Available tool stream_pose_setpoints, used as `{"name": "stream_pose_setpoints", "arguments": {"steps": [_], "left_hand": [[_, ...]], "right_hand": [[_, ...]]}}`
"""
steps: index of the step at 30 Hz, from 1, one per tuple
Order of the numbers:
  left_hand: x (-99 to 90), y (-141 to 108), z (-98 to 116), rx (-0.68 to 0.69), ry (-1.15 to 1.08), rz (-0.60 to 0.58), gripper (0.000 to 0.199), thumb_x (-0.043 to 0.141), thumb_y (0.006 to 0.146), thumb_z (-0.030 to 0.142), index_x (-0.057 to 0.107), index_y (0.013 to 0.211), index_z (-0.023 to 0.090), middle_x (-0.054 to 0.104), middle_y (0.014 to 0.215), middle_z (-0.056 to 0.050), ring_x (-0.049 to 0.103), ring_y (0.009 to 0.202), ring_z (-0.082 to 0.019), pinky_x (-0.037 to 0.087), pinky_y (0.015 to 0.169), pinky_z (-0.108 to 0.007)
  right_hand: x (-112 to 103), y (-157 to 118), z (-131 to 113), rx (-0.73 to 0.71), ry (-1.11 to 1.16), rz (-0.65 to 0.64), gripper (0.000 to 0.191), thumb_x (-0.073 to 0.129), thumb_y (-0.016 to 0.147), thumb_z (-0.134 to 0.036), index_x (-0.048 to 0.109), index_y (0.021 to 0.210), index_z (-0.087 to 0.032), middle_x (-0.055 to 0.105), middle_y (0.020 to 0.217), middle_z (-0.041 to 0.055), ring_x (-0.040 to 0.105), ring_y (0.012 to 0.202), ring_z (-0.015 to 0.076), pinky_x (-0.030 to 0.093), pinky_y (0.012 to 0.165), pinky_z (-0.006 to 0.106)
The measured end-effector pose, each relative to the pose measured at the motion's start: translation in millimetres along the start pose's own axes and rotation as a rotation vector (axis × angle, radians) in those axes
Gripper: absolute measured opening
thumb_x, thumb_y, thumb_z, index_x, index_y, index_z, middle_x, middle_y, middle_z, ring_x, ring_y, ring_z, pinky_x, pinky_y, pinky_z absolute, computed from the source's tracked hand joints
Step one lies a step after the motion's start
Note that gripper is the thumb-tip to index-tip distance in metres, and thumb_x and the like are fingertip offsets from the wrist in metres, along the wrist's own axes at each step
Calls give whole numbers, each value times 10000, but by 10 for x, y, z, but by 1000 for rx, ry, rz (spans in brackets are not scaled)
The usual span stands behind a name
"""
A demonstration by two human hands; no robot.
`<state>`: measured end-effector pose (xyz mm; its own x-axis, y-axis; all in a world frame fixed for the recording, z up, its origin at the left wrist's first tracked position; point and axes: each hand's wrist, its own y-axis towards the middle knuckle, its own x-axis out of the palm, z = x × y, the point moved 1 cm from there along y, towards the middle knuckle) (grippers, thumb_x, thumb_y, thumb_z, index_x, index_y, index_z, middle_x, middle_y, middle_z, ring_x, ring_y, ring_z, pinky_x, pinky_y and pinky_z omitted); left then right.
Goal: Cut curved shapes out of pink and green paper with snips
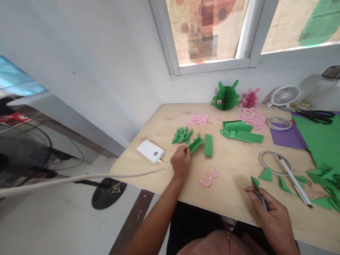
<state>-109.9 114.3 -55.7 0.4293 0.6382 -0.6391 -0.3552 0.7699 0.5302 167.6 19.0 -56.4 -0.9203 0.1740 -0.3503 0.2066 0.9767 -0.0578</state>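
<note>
My left hand (181, 161) pinches the end of a folded green paper strip (196, 144) above the wooden table. Cut green paper pieces (182, 135) lie just behind it, and a flat green strip (208, 145) lies to its right. Near the front edge, my right hand (271, 209) is closed on a small pair of scissors (256, 189), with the dark blades pointing up and left. A curved pink paper piece (208, 178) rests between my hands. Further back is a stack of green strips (241, 131).
A white power bank (151, 151) with a cable sits at the left. Pink cutouts (199, 119), green and pink paper figures, a small fan (285, 95) and black scissors (316, 116) are behind. Tape rolls, a white pen (295, 180) and green scraps lie at the right.
</note>
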Motion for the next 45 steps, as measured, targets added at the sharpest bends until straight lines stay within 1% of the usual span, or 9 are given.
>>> {"name": "stream_pose_setpoints", "arguments": {"steps": [13,20,25,29,33,36,39,41,45], "left_hand": [[-151,-173,77,28,-290,148,122,524,824,206,632,842,153,678,695,-18,633,574,-126,503,558,-227],[-217,-293,139,223,-294,193,137,518,820,131,636,882,161,698,947,-102,660,911,-186,538,782,-321],[-255,-343,209,399,-268,229,170,541,793,73,630,894,176,692,994,-113,652,942,-196,533,825,-358],[-345,-436,329,508,-279,272,216,550,780,39,605,928,185,682,1003,-104,654,925,-183,550,794,-340],[-462,-600,525,496,-375,223,250,574,765,26,594,950,193,665,1047,-99,649,950,-180,559,782,-331],[-511,-722,661,493,-432,159,266,583,749,4,590,940,190,663,1037,-96,641,948,-175,561,770,-318],[-520,-799,732,504,-484,95,258,568,758,9,586,933,197,661,1039,-90,638,944,-170,562,769,-315],[-514,-820,739,487,-515,61,252,558,770,18,584,939,203,659,1046,-87,638,946,-168,563,768,-313],[-502,-806,700,457,-522,29,278,552,776,12,596,972,203,664,1014,-85,643,932,-167,560,778,-316]], "right_hand": [[18,-7,-81,-55,102,0,292,638,732,-442,718,833,-180,726,850,48,653,861,250,504,742,270],[13,-1,-47,-50,109,6,295,649,737,-429,725,867,-176,719,871,64,629,916,271,477,751,296],[25,0,-55,-32,158,6,265,669,725,-416,730,831,-181,705,842,48,620,859,242,458,756,293],[32,25,-118,26,291,50,278,704,706,-413,719,833,-166,608,667,9,524,588,150,385,528,251],[80,55,-370,68,510,13,333,721,723,-411,694,934,-155,336,527,-73,260,461,71,189,421,215],[154,98,-583,91,648,-46,354,717,741,-406,659,984,-156,236,513,-99,174,455,67,123,415,215],[239,155,-684,152,734,-168,299,704,748,-436,615,821,-160,229,489,-108,125,441,62,82,404,225],[273,187,-690,172,744,-161,321,746,711,-401,520,672,-177,209,483,-115,113,434,54,73,402,226],[297,213,-668,198,718,-124,404,796,651,-365,429,619,-198,202,476,-126,110,416,44,59,398,225]]}}
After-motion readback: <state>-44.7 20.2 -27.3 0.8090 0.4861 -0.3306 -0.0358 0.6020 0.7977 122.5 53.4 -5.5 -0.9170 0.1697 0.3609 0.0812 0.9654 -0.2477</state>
